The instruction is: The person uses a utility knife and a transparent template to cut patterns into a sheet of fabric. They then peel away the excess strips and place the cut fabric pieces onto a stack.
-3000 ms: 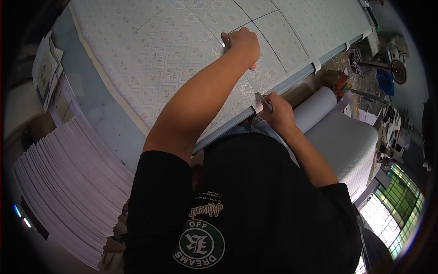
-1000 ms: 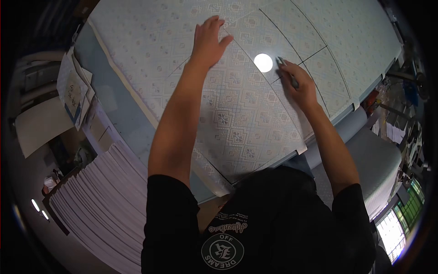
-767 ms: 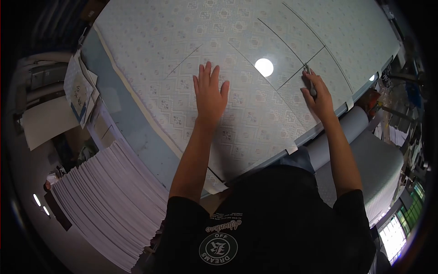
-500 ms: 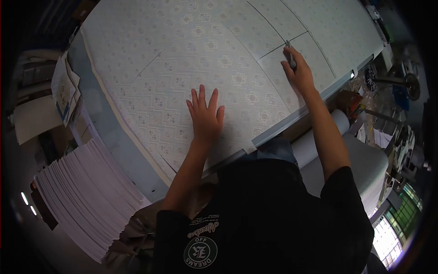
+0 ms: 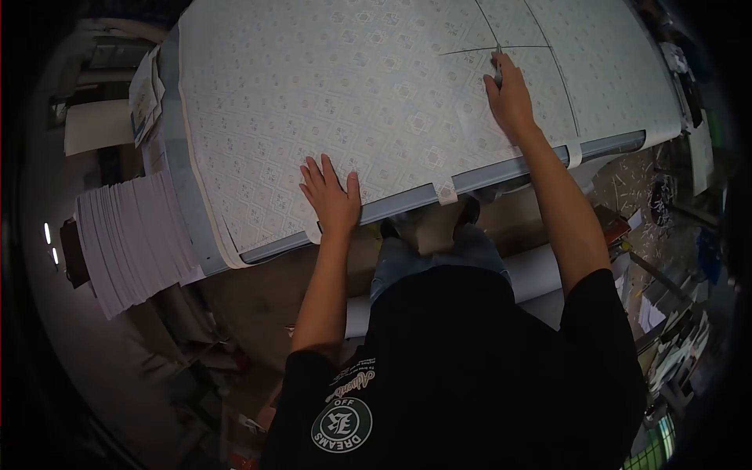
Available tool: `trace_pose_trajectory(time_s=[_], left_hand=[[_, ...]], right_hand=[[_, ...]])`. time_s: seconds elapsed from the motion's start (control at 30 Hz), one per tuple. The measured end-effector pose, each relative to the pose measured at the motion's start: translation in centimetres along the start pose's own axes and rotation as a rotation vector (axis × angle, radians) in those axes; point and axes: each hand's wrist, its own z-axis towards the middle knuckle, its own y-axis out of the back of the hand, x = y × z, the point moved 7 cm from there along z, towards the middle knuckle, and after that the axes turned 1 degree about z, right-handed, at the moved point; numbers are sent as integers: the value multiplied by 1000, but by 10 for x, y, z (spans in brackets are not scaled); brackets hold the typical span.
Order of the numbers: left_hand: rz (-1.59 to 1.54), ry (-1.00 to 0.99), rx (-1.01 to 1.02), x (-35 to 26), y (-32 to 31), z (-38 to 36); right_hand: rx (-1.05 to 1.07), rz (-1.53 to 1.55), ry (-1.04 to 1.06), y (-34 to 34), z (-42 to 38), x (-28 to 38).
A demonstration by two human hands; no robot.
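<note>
A pale patterned sheet (image 5: pixel 266 117) covers the table, with dark lines crossing it at the upper right. Flat on the sheet near the table's front edge lies my left hand (image 5: pixel 332 200), fingers spread, holding nothing. My right hand (image 5: pixel 512 100) is closed around a small cutting tool (image 5: pixel 498 69), whose tip touches the sheet close to where two dark lines cross. The tool's handle is partly hidden by my fingers.
A tall stack of white sheets (image 5: pixel 137 235) stands left of the table. Above it are loose papers (image 5: pixel 146 94). A large pale roll (image 5: pixel 533 272) lies below the table's front edge (image 5: pixel 501 174). Scraps litter the floor at right.
The view has shifted and turned, showing more of the front edge and my legs. My right hand keeps hold of the tool, near the line crossing; my left hand now lies closer to the edge.
</note>
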Motion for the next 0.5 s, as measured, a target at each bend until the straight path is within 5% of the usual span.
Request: trace_pose_trajectory(time_s=[0.1,0.5], left_hand=[[18,13,-2,-2,2,0],[49,33,-35,-10,4,-1]], right_hand=[[-55,-49,145,-8,-4,-7],[-19,-108,92,-31,-12,10]])
